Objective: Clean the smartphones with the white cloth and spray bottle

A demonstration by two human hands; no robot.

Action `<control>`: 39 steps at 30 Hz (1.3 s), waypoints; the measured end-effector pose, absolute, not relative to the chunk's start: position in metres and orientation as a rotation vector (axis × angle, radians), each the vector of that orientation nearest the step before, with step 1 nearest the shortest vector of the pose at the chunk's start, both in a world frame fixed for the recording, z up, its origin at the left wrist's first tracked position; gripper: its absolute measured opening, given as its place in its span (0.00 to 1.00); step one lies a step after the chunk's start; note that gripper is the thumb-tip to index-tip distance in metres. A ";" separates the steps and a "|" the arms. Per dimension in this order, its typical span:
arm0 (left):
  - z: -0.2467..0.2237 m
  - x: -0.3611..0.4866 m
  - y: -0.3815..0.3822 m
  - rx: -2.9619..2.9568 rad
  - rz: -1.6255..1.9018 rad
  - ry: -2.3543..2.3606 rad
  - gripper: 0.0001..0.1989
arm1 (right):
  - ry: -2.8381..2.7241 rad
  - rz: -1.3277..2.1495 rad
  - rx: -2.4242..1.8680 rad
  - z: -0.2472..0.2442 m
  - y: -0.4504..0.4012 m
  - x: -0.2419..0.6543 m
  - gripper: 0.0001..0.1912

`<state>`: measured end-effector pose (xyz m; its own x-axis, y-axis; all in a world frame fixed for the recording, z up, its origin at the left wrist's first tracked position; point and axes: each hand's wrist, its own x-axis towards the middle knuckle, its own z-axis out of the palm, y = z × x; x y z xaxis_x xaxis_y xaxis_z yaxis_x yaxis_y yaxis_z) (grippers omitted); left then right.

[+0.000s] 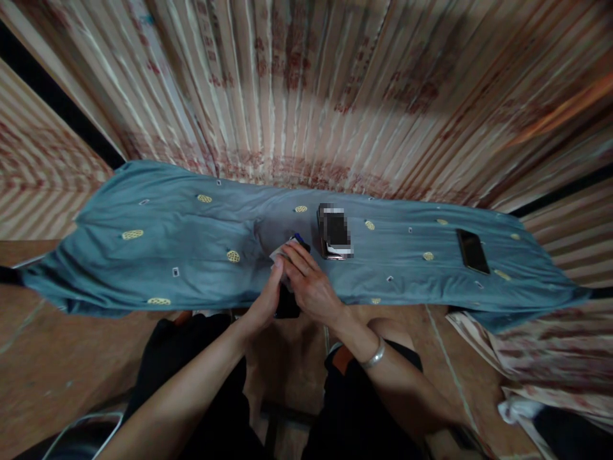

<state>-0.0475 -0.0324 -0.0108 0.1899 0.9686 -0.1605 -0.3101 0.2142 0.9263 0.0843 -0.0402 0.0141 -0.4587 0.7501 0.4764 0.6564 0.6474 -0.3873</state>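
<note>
My left hand and my right hand meet over the front middle of the blue cloth-covered table. Between them is a pale, thin piece of cloth or paper; which of the two it is I cannot tell. A small dark thing with a blue patch shows just beyond my right fingertips, mostly hidden by them. Both hands are closed, fingers pressed together. Just right of them lies a stack of phone-like slabs, its top blurred out.
A dark phone lies toward the right end of the blue tablecloth. Patterned curtains hang behind the table. Dark poles stand at the sides. My knees are below the front edge.
</note>
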 end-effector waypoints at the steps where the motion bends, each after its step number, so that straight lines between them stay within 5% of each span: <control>1: -0.008 -0.046 -0.033 0.870 1.068 0.929 0.32 | -2.215 0.183 -1.105 0.014 -0.037 0.086 0.29; 22: 0.026 -0.042 -0.028 0.594 0.990 0.723 0.37 | -1.878 0.315 -1.297 -0.002 -0.021 0.096 0.30; 39: 0.044 -0.045 -0.009 0.245 0.988 0.901 0.26 | -1.699 0.539 -1.306 -0.015 -0.038 0.085 0.24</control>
